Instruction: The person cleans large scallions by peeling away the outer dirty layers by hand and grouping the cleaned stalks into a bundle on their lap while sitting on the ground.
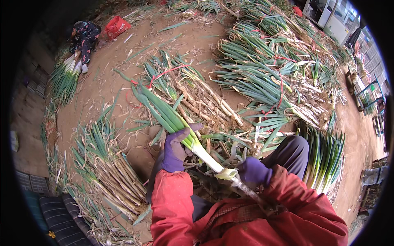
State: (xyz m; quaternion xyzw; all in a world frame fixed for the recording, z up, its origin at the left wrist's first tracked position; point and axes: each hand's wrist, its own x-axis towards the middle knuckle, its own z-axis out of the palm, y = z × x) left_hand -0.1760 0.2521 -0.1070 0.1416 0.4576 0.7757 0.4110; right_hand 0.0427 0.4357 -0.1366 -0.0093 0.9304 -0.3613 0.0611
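My left hand, in a purple glove with a grey palm, grips a large green onion where its green leaves meet the white shaft. The stalk slants across my lap, leaves up and left, dirty root end down against my red jacket. Partway down the shaft, a loosened pale sheath peels away. Right beside it, my right hand is curled into a purple-gloved fist. Whitish leaf strips stick out from that fist; its fingertips are hidden. Discarded leaves lie between my knees.
Untrimmed onions lie ahead, beside a red tie. Another pile is at left. Tied bundles are heaped at right. Cleaned onions stand by my right knee. Another person bends over onions near a red bag.
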